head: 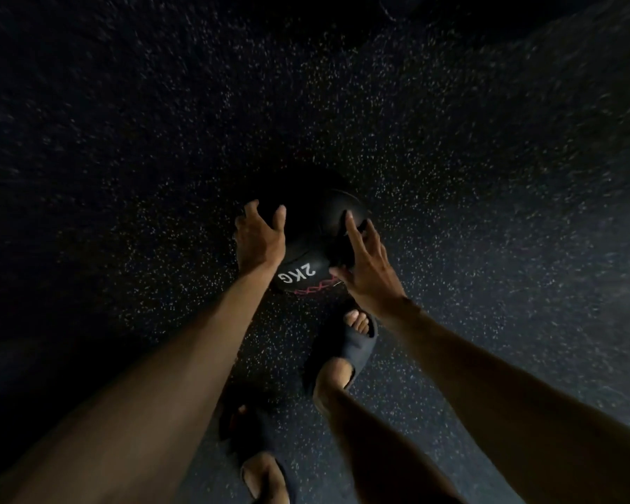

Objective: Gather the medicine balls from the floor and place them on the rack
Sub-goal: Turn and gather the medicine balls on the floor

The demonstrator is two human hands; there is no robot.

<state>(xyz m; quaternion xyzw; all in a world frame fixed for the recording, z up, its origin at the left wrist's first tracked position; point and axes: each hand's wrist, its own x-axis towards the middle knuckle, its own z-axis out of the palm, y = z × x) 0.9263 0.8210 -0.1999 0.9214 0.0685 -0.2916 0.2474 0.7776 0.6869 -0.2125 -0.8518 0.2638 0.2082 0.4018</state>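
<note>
You can read one marking only: "2KG" (296, 275) in white characters on the black medicine ball (306, 241), low on the side facing you. It stands upside down from your view. It shows in the gap between your left hand (259, 240) and your right hand (370, 265). Just beside it, nearer to you, runs a red criss-cross band (319, 287), in which no letters can be made out.

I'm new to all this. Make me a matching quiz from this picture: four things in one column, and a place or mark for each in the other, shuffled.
Things:
1 medicine ball
2 left hand
3 right hand
4 front sandal

Places or marks:
a at the ball's right side
b marked 2KG
c on a foot, just short of the ball
d at the ball's left side

Pairs: 1-b, 2-d, 3-a, 4-c.
</note>
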